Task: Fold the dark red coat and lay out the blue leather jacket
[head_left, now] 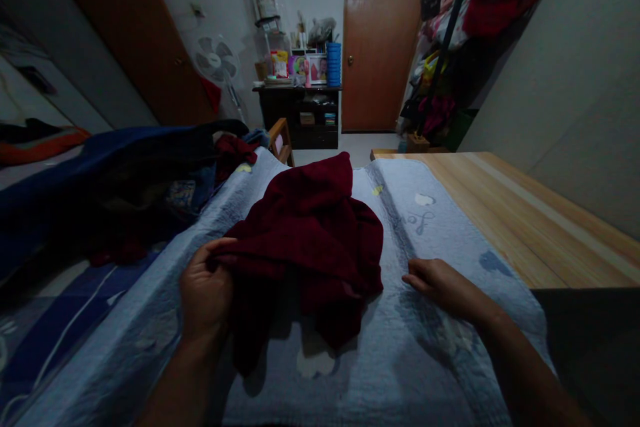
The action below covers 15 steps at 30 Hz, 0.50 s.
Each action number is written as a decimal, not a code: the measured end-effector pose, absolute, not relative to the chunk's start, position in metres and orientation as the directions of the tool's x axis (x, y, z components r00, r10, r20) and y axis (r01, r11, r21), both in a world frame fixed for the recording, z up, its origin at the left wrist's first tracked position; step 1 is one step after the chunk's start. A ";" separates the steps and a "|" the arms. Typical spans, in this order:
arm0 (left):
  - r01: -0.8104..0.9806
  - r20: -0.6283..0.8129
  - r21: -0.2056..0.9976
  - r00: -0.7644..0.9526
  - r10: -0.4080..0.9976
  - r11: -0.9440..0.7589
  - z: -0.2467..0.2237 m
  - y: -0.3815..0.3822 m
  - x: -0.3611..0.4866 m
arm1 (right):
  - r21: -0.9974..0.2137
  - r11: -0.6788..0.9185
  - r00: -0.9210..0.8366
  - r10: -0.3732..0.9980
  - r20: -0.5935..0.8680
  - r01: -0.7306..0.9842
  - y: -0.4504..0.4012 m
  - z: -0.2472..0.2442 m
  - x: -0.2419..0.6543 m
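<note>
A dark red garment (310,233) lies bunched up on a pale blue patterned blanket (410,373); its exact kind does not show through the folds. My left hand (207,287) pinches the garment's left edge between thumb and fingers and lifts it a little. Part of the cloth hangs down beside that hand. To the right of the garment, my right hand (427,278) hovers over the blanket with its fingers curled together, apart from the red cloth. Whether anything sits inside those fingers is hidden.
Piled clothes (130,193) lie along the left. A wooden board (500,207) borders the blanket on the right. Further back stand a white fan (217,60), a dark shelf (300,113) with small items, a wooden door (385,47) and hanging clothes (495,10).
</note>
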State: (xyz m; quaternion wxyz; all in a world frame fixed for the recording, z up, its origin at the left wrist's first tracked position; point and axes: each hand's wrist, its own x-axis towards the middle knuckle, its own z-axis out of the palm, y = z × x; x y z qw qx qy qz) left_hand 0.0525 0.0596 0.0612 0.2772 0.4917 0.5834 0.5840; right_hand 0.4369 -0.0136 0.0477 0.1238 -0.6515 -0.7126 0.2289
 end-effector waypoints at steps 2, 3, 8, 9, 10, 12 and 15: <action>0.291 0.282 0.943 -0.443 0.851 -0.160 0.062 0.057 0.037 | -0.475 0.054 -0.131 0.983 -0.130 0.878 -0.022 0.054 0.440; 0.350 0.317 0.923 -0.458 0.831 -0.159 0.061 0.057 0.029 | -0.471 0.065 -0.136 0.984 -0.118 0.880 -0.024 0.056 0.441; 0.819 0.502 0.555 -0.190 0.844 -0.145 0.045 0.058 0.004 | -0.451 0.112 -0.166 0.983 -0.081 0.885 -0.013 0.048 0.426; 0.895 0.504 0.425 -0.107 0.857 -0.139 0.043 0.058 0.002 | -0.474 0.117 -0.165 0.984 -0.061 0.873 -0.009 0.044 0.421; 0.946 0.490 0.296 -0.034 0.871 -0.129 0.043 0.057 0.001 | -0.512 0.123 -0.164 0.986 -0.034 0.850 -0.005 0.039 0.415; 0.991 0.444 0.089 0.050 0.895 -0.100 0.047 0.052 0.002 | -0.606 0.122 -0.159 0.987 -0.007 0.786 0.002 0.028 0.403; 0.983 0.396 -0.031 0.177 0.901 -0.180 0.063 0.034 0.011 | -0.716 0.031 -0.110 0.992 -0.064 0.698 0.007 0.012 0.385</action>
